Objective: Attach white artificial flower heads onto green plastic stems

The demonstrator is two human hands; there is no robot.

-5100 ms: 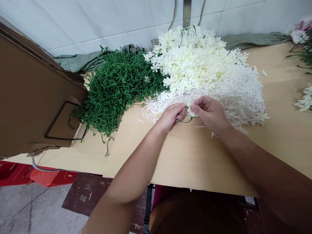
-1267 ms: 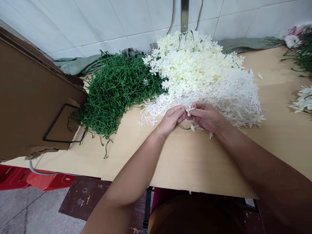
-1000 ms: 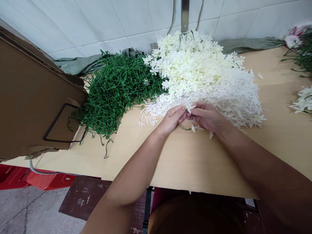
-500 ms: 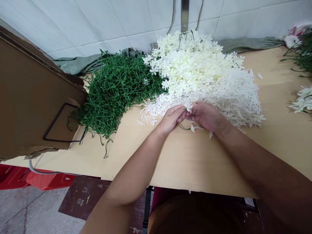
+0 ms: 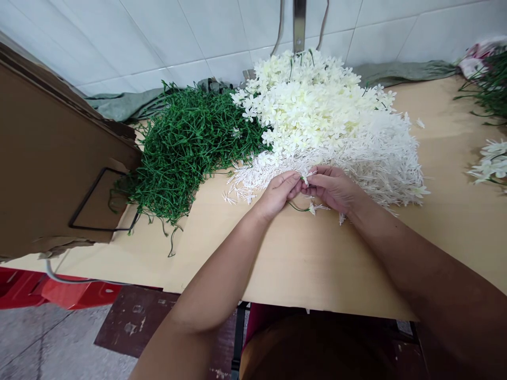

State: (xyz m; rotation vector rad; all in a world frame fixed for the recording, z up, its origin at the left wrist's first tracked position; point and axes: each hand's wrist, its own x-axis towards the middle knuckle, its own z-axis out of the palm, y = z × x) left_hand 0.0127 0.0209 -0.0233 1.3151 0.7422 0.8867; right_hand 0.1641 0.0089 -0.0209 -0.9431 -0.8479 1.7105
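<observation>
On my far left a cardboard box (image 5: 51, 158) is standing on the table (image 5: 309, 264), then a pile of green stems (image 5: 186, 153) is lying tangled, looking light and springy. My left hand (image 5: 277, 196) is pinching a green stem (image 5: 300, 208) between thumb and fingers; it is curving out below, ending in a blossom (image 5: 312, 209). Between my fingertips a small white flower (image 5: 304, 179) is sitting in front of the white threads (image 5: 380, 163). It is looking nearly weightless, its petals soft and easily creased, so the firmer green base is the place for holding. My right hand (image 5: 335, 191) is closing thumb and fingertips on the flower's other side. I am seeing no readable labels or writing.
</observation>
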